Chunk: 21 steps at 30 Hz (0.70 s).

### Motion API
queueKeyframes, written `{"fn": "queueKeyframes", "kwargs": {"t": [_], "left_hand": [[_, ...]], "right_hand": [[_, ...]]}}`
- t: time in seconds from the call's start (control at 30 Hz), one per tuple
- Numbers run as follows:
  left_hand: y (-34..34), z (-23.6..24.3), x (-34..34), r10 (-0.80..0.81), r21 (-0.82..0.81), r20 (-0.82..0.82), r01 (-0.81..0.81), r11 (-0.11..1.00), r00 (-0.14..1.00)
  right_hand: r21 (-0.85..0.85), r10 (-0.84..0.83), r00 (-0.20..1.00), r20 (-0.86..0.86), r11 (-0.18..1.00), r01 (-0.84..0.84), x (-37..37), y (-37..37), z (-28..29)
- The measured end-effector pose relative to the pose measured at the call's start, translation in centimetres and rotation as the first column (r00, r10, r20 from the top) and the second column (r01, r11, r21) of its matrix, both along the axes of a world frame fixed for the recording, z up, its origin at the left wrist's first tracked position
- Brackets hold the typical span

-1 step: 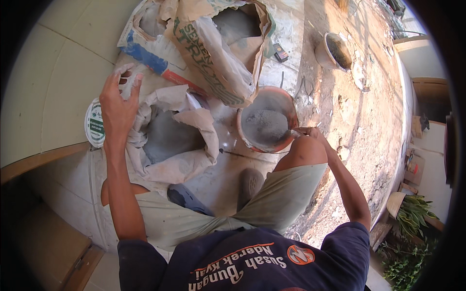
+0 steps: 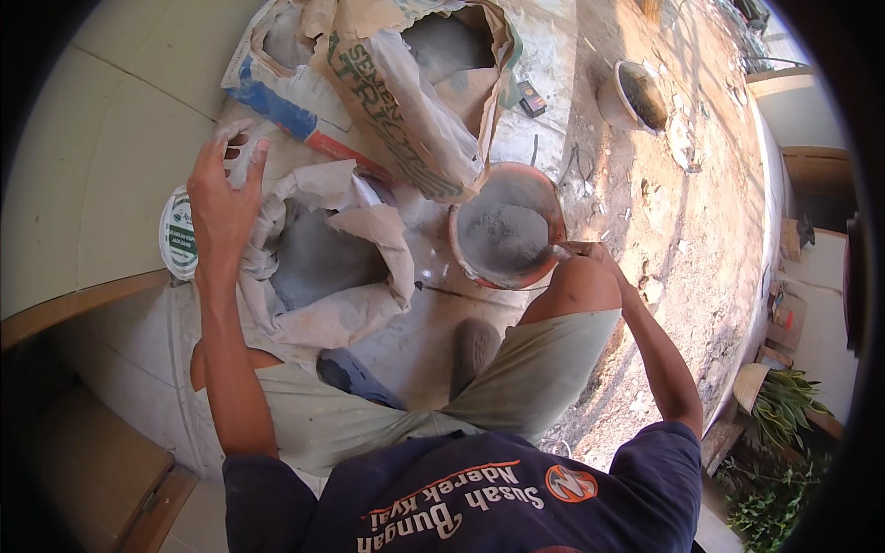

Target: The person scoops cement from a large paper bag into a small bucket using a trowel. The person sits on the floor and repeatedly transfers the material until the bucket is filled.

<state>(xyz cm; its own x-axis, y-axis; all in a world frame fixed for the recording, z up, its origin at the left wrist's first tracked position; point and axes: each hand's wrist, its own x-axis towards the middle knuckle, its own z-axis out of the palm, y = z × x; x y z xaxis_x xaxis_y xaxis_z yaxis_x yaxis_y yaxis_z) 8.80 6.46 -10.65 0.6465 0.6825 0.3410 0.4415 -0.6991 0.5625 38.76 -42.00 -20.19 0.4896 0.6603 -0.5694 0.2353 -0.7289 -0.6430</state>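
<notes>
My left hand point(image 2: 224, 198) is raised beside the rolled rim of an open paper bag point(image 2: 323, 318), with its thumb and fingers apart and pale dust on the fingertips. Grey powder point(image 2: 324, 258) lies inside that bag. To the right stands an orange-brown bucket point(image 2: 556, 205) with a grey powder heap point(image 2: 507, 235) in it. At the bucket's right rim, my right hand point(image 2: 592, 252) has its fingers closed. Whether they grip the rim or a tool's handle I cannot make out. My right knee is just below that hand.
A tall open cement bag point(image 2: 396, 111) and a white-blue bag point(image 2: 277, 101) stand beyond. A small dark box point(image 2: 532, 100) lies near them. Another bucket point(image 2: 616, 103) sits on rough ground at the right. A round white-green lid point(image 2: 177, 235) is by my left wrist.
</notes>
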Motion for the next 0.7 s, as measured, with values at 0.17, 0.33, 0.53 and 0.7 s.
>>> {"fn": "queueKeyframes", "kwargs": {"t": [0.17, 0.33, 0.53, 0.7], "left_hand": [[0.3, -0.4, 0.0, 0.000, 0.020, -0.019, 0.001, 1.000, 1.000], [0.1, -0.6, -0.3, -0.008, 0.003, -0.020, 0.009, 1.000, 1.000], [0.1, -0.5, -0.3, 0.006, 0.019, -0.028, -0.006, 1.000, 1.000], [0.3, -0.6, -0.3, 0.002, 0.022, -0.026, -0.002, 1.000, 1.000]], "right_hand": [[0.024, -0.075, 0.991, -0.111, 0.997, 0.079, -0.8, -0.4, -0.2], [-0.093, 0.096, 0.991, 0.097, 0.992, -0.087, -2.4, 3.5, 0.9], [-0.025, 0.022, 1.000, 0.015, 0.999, -0.021, -2.0, 3.5, 0.2], [0.125, -0.022, 0.999, -0.048, 0.992, 0.027, -1.2, -1.3, -1.6]]}}
